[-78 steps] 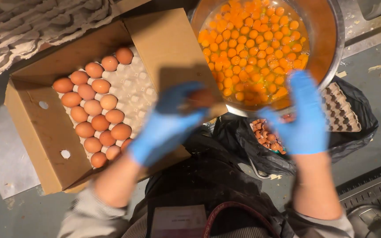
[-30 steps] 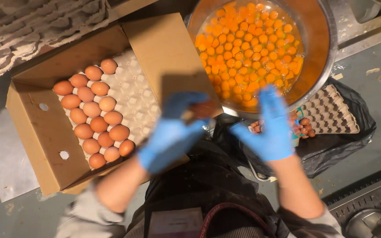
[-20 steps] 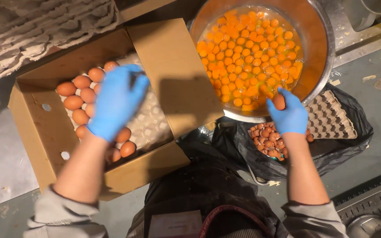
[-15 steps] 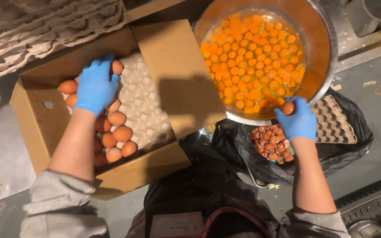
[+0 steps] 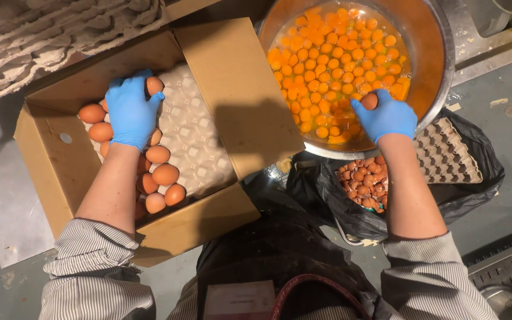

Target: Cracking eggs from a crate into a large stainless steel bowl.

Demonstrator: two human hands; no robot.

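Left hand (image 5: 128, 109) grip closes on a brown egg (image 5: 154, 85) (in the carton (image 5: 60, 172)); right hand (image 5: 386, 115) grip clasps an eggshell (image 5: 369, 101) over the bowl (image 5: 437, 65).

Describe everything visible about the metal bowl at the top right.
The bowl is round, shiny metal, upright, its far rim cut off by the frame. It holds many whole orange yolks in liquid egg. The right hand, in a blue glove, holds a brown egg over its near rim. Below it lies a black bag of shells.

The left hand (image 5: 130, 112) hides several eggs (image 5: 155, 166) beneath it.
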